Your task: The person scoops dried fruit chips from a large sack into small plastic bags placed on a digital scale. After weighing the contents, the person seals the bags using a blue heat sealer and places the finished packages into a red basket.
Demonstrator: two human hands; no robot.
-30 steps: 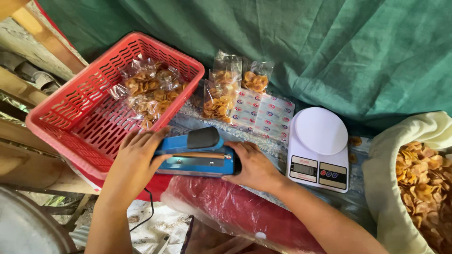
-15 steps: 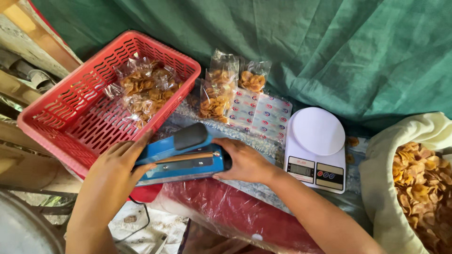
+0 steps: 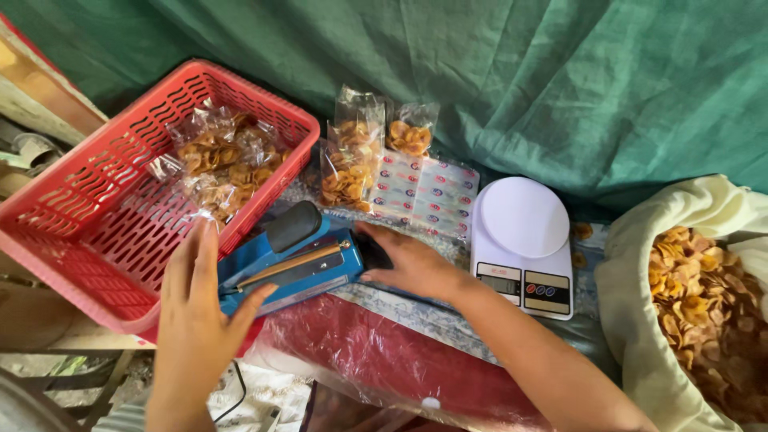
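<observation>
Both our hands rest flat on the sealer [image 3: 300, 260], neither one pinching anything. Our left hand [image 3: 196, 308] lies open with fingers straight against the sealer's near left end, thumb hooked under its edge; our right hand [image 3: 408, 264] lies spread on its right end, fingertips on the dark block there.

We have the sealer near the middle of the table, tilted across the right rim of the red basket [image 3: 96, 264], its black handle raised and its bar open. No bag lies in the bar. We judge this as settling the sealer into place between seals. Filled chip bags [image 3: 352, 164] stand just beyond it, more lie in the basket, and the scale [image 3: 524, 240] and chip sack [image 3: 704, 296] sit to the right.

Next calls for steadying the sealer level, then laying a bag's open mouth straight across the bar.
</observation>
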